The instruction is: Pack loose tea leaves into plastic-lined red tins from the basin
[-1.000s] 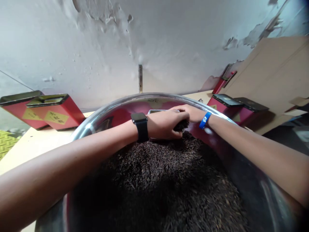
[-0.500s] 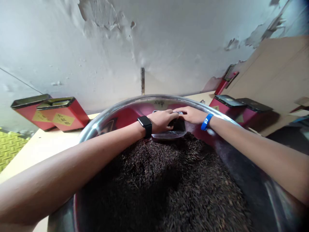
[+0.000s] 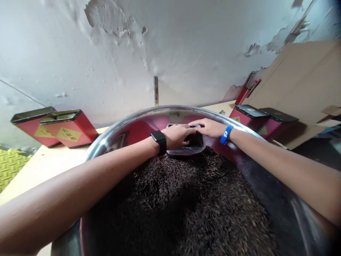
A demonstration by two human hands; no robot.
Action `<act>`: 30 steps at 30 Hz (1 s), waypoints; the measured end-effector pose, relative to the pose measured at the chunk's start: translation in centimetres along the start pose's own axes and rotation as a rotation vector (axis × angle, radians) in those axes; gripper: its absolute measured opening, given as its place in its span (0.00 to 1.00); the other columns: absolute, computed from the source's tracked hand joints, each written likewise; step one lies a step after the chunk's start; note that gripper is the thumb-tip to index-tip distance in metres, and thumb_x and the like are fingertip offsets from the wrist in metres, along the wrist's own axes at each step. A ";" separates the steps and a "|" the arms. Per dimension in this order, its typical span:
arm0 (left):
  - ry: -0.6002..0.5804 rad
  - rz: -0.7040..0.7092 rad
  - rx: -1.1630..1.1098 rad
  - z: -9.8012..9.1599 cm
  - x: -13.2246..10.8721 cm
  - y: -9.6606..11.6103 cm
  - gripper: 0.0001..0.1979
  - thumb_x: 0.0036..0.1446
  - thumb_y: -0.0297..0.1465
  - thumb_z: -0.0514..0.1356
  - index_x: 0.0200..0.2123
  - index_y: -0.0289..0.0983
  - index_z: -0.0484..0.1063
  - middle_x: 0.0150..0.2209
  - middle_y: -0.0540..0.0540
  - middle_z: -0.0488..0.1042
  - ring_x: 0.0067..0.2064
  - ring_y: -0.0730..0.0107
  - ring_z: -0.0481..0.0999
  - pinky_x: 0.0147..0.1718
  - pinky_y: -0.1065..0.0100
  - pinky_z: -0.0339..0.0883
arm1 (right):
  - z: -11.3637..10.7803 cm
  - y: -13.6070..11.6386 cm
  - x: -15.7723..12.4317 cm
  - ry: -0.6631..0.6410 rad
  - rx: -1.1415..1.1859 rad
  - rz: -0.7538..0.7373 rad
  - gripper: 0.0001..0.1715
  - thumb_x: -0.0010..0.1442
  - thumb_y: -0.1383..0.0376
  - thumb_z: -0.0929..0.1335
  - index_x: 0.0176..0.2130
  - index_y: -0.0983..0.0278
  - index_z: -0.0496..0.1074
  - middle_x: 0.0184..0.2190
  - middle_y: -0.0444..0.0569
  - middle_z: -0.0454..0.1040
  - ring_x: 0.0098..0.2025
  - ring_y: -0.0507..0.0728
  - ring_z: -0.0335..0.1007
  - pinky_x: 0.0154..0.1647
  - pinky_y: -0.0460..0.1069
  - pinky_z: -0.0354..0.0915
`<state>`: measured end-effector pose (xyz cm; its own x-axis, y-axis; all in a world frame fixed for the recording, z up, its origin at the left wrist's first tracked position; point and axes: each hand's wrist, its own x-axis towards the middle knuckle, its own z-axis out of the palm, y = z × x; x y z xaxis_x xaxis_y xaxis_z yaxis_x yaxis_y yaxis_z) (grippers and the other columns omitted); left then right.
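A clear plastic container [image 3: 183,152] with a rectangular rim sits tilted on a heap of dark dried tea leaves [image 3: 170,188], near the far wall of a large round metal basin [image 3: 103,142]. My left hand [image 3: 177,136], with a black watch at its wrist, lies over the container's left side, fingers curled around its edge and into its mouth. At the far right edge, my right hand [image 3: 209,127], a blue band on its wrist, grips the same container. The fingertips of both hands meet close together. What lies inside the container is mostly hidden by my hands.
Two red tins [image 3: 69,128] with yellow labels stand open on the pale table [image 3: 34,174] at left. More red tins [image 3: 247,113] stand at right beside a cardboard sheet [image 3: 301,81]. Behind the basin rises a peeling wall [image 3: 186,53]. Yellow matting [image 3: 12,163] shows at lower left.
The container's near rim has tipped slightly, showing more of its opening. My left hand has shifted a little down and rightward over it; the right hand stays at the far edge.
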<state>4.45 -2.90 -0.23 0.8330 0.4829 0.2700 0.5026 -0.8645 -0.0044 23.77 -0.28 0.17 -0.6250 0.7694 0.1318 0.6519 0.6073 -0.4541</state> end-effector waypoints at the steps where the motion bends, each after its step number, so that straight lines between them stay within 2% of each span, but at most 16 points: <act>1: -0.004 -0.001 -0.002 0.0 0.0 0.0 0.12 0.54 0.32 0.53 0.43 0.37 0.66 0.42 0.44 0.70 0.41 0.66 0.70 0.37 0.66 0.63 | 0.0 0.0 0.0 -0.003 0.001 -0.003 0.22 0.54 0.62 0.60 0.48 0.62 0.70 0.48 0.46 0.70 0.50 0.57 0.65 0.55 0.53 0.58; 8: -0.017 -0.023 0.018 0.0 -0.2 -0.1 0.15 0.55 0.32 0.52 0.47 0.40 0.64 0.43 0.45 0.71 0.41 0.65 0.71 0.35 0.66 0.63 | 0.0 0.3 0.1 -0.009 -0.004 -0.003 0.22 0.55 0.62 0.60 0.49 0.61 0.69 0.48 0.45 0.70 0.50 0.57 0.64 0.55 0.53 0.58; 21: -0.024 -0.034 0.004 0.1 -0.2 -0.4 0.13 0.59 0.31 0.47 0.46 0.39 0.64 0.42 0.44 0.71 0.41 0.66 0.71 0.36 0.66 0.63 | -0.1 0.2 0.1 -0.015 0.004 -0.010 0.22 0.55 0.61 0.61 0.48 0.64 0.69 0.48 0.49 0.70 0.50 0.58 0.65 0.54 0.53 0.58; 27: -0.065 -0.029 -0.001 -0.1 0.0 -0.1 0.11 0.58 0.31 0.48 0.39 0.40 0.69 0.38 0.46 0.72 0.38 0.68 0.71 0.34 0.68 0.61 | -0.1 0.1 -0.1 -0.032 -0.002 -0.034 0.22 0.57 0.58 0.60 0.49 0.63 0.68 0.49 0.48 0.69 0.51 0.57 0.64 0.54 0.53 0.57; 30: -0.071 -0.040 0.005 -0.1 0.0 0.0 0.12 0.58 0.37 0.49 0.38 0.42 0.71 0.36 0.48 0.73 0.35 0.70 0.71 0.32 0.70 0.60 | -0.2 -0.1 -0.1 -0.029 -0.014 -0.029 0.23 0.57 0.59 0.60 0.50 0.62 0.67 0.49 0.48 0.69 0.51 0.57 0.64 0.55 0.53 0.57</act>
<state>4.42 -2.92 -0.11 0.8266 0.5258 0.2009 0.5367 -0.8438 0.0003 23.83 -0.42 0.38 -0.6561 0.7452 0.1191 0.6388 0.6324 -0.4382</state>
